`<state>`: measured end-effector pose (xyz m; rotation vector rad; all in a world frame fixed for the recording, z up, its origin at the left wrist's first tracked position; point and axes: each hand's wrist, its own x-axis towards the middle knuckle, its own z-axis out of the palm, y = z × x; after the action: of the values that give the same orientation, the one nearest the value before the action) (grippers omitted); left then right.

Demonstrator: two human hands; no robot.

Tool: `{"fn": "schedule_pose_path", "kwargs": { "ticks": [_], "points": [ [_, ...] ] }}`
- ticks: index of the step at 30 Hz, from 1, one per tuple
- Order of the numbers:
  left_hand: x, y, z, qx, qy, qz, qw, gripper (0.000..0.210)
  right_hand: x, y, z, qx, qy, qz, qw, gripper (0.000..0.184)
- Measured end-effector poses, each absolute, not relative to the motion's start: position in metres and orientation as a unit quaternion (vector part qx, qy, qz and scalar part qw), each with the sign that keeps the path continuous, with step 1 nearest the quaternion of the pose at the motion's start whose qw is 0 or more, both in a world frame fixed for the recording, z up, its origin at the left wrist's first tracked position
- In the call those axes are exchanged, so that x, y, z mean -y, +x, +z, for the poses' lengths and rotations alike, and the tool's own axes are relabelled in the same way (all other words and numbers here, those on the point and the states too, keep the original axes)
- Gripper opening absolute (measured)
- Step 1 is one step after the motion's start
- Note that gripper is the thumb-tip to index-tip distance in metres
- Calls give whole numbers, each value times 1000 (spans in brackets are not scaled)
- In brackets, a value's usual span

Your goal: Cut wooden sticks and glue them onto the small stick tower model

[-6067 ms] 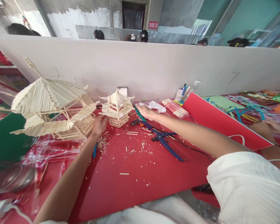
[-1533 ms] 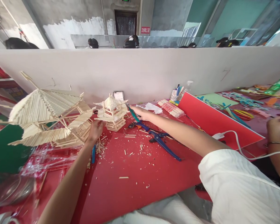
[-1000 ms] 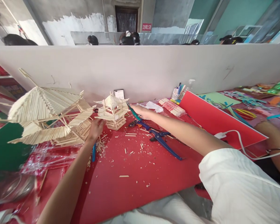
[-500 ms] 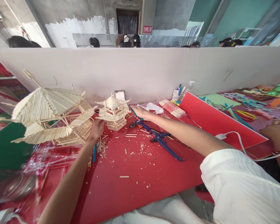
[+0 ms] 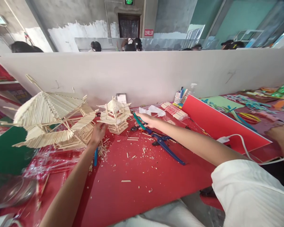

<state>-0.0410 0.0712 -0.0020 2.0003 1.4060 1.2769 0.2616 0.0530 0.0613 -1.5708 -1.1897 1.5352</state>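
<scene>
A small pagoda model (image 5: pixel 117 118) made of thin wooden sticks stands upright on the red table (image 5: pixel 123 201). My left hand (image 5: pixel 98 131) is at its left side, fingers curled against its lower edge; the fingertips are partly hidden. My right hand (image 5: pixel 146 119) holds teal-handled pliers (image 5: pixel 139 120), their dark tip by the right eave of the model. Whether the jaws touch a stick is too small to tell. Below this hand lies a blue-handled cutting tool (image 5: pixel 167 146). A larger stick-built pavilion (image 5: pixel 49 110) stands left of my left hand.
Stick offcuts (image 5: pixel 132 138) and crumbs litter the table. A blue pen-like tool (image 5: pixel 96 156) lies by my left wrist. Bundled sticks (image 5: pixel 175 111), a pen holder (image 5: pixel 179 98) and a leaning red board (image 5: pixel 217 123) are at right. Another person's hand (image 5: pixel 280 134) rests at far right.
The teal pliers' handles now show more fully, the lower one swung down and away from my right palm. That hand has shifted slightly right. My left hand stays by the small pagoda.
</scene>
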Motion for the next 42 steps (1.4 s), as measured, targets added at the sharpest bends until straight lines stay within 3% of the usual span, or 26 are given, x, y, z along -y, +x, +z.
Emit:
{"fn": "schedule_pose_path", "kwargs": {
  "ticks": [8,20,30,42],
  "points": [
    [-72,-40,-2,-497,714,457,182,33,-49,255,62,423,-586,582,372,33],
    [-70,-43,-2,-490,713,458,206,37,-45,266,79,476,-606,575,275,40],
    [-68,-41,-1,-503,709,450,203,39,-38,265,90,509,-608,554,255,37],
    [-64,-37,4,-506,717,428,217,42,-47,263,83,515,-587,553,291,38]
  ]
}}
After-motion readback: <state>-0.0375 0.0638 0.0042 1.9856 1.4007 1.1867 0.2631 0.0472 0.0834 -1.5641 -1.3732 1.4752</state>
